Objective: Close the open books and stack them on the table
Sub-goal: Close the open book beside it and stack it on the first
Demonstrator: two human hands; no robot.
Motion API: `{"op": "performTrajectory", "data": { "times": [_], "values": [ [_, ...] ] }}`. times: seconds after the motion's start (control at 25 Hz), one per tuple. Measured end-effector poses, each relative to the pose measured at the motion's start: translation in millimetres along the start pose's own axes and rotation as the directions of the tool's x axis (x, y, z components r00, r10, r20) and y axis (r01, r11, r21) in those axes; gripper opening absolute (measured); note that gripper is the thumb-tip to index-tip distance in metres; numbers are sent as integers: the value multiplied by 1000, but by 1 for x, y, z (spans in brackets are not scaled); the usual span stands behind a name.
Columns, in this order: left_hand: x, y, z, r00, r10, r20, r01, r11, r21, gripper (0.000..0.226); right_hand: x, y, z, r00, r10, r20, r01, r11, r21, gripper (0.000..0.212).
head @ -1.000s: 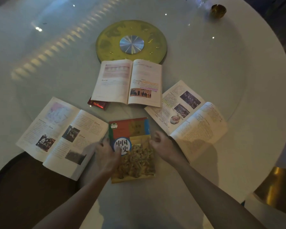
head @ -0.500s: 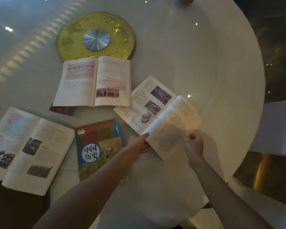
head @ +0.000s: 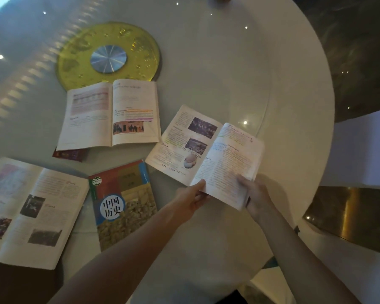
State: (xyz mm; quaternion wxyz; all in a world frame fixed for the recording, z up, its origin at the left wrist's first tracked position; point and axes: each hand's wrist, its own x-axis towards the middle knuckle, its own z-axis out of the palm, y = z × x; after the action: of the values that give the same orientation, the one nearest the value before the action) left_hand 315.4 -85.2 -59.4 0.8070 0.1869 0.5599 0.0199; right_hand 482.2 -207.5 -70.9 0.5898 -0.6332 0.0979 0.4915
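Observation:
A closed history textbook (head: 123, 202) with a colourful cover lies flat near the table's front. To its right an open book (head: 198, 150) with photos lies at an angle. My right hand (head: 253, 195) grips the near corner of its right-hand pages, which are lifted off the table. My left hand (head: 190, 198) pinches the book's near edge at the spine. A second open book (head: 111, 114) lies further back in the middle. A third open book (head: 31, 211) lies at the left, overhanging the table's edge.
The round white table (head: 283, 88) has a yellow turntable hub (head: 108, 57) with a metal centre behind the books. A small dark red object (head: 69, 154) peeks from under the middle book. A brass-coloured chair back (head: 349, 216) stands at the right.
Both hands left the closed history book and moved right onto the angled open book. Its right-hand pages have risen from the table. The view has shifted rightward.

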Motion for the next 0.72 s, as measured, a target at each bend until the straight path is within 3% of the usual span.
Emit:
{"op": "performTrajectory", "data": {
  "times": [0.12, 0.2, 0.28, 0.48, 0.6, 0.72],
  "values": [
    [2, -22, -3, 991, 15, -134, 19, 970, 244, 44, -13, -23, -16, 991, -129, -17, 126, 984, -125, 30],
    [4, -28, -10, 945, 107, -308, -31, 969, 243, 43, -23, -40, -27, 992, -130, 3, 129, 981, -144, 27],
    [0, -28, -15, 909, 177, -378, -122, 979, 164, 35, -33, -50, -42, 994, -112, -1, 110, 984, -140, 28],
    [-18, -34, -14, 986, 43, -163, -63, 990, -124, 33, -54, -62, -70, 997, -26, 66, 28, 999, -26, 41],
    [-20, -39, -24, 993, 50, -110, -67, 986, -152, 32, -66, -74, -74, 996, -13, 94, 22, 995, -92, 41],
    [-22, -30, -41, 993, 112, -41, -114, 991, -70, 32, -74, -86, -74, 993, -21, 116, 46, 973, -225, 36]
  ]
}}
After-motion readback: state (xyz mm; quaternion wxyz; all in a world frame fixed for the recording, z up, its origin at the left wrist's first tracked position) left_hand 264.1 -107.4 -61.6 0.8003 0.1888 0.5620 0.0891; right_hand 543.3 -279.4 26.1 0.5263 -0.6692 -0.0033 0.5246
